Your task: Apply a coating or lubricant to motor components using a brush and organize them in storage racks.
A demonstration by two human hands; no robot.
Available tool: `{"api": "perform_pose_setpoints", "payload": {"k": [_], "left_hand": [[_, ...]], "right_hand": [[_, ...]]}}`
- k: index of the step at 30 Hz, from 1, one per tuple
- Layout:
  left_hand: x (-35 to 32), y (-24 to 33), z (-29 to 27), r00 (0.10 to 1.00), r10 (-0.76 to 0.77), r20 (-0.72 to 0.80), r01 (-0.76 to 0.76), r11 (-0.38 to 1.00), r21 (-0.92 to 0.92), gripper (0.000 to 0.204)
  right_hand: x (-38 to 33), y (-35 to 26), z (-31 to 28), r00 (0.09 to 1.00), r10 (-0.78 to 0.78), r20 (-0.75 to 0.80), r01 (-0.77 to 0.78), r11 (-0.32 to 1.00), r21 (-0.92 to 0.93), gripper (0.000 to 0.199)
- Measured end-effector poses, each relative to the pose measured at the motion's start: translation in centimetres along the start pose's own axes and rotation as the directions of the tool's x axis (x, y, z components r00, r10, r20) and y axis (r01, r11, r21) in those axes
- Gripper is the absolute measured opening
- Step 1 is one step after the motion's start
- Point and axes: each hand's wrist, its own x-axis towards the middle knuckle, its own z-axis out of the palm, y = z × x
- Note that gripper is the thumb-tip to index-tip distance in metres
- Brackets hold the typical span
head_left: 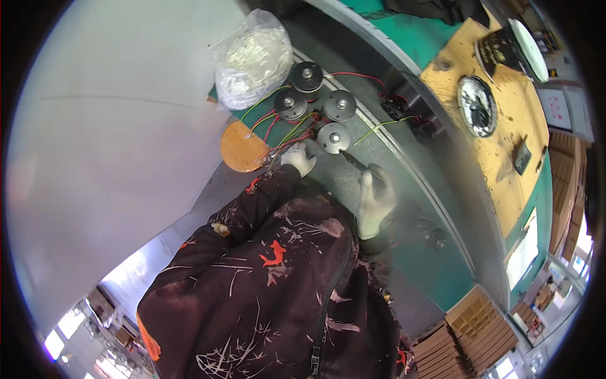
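Note:
A round grey motor [333, 138] with a metal shaft stub at its centre lies nearest to me on the green bench. My right hand [376, 197], in a white glove, grips a black marker pen [355, 162] whose tip is at the motor's near edge. To the left, my white-gloved left hand [299, 159] is closed beside that motor, its fingers curled at the red and yellow-green wires [291, 144]. Part of its grip is hidden. Just beyond stand more wired motors: a grey one [341, 105], another grey one [291, 103] and a darker one [307, 76].
A clear plastic bag [255, 60] of pale pieces stands at the far left, above a round wooden disc [242, 146]. A metal rail [404, 158] crosses the bench on the right. Beyond it, a stained yellow board [505, 164] carries a round blackened dish [478, 106].

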Motion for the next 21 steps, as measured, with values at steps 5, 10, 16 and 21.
{"api": "perform_pose_setpoints", "payload": {"k": [5,10,16,21], "left_hand": [[-1.0,6.7,1.8,0.902,0.204,0.382,-0.216,0.976,-0.013,0.048],[4.9,19.9,9.2,0.765,0.596,0.243,-0.578,0.803,-0.148,0.079],[11.3,30.6,15.3,0.786,0.509,0.351,-0.573,0.813,0.103,0.086],[12.2,33.9,17.6,0.699,0.558,0.447,-0.713,0.594,0.374,0.064]], "right_hand": [[-0.4,-2.0,-6.0,0.951,0.13,-0.281,-0.093,0.986,0.14,0.021],[-3.4,-0.7,-12.2,0.839,0.059,-0.542,-0.019,0.997,0.078,0.025],[-8.1,0.2,-17.9,0.635,0.165,-0.754,-0.124,0.986,0.112,0.027],[-9.9,0.8,-19.9,0.555,0.212,-0.804,-0.072,0.976,0.207,0.024]]}}
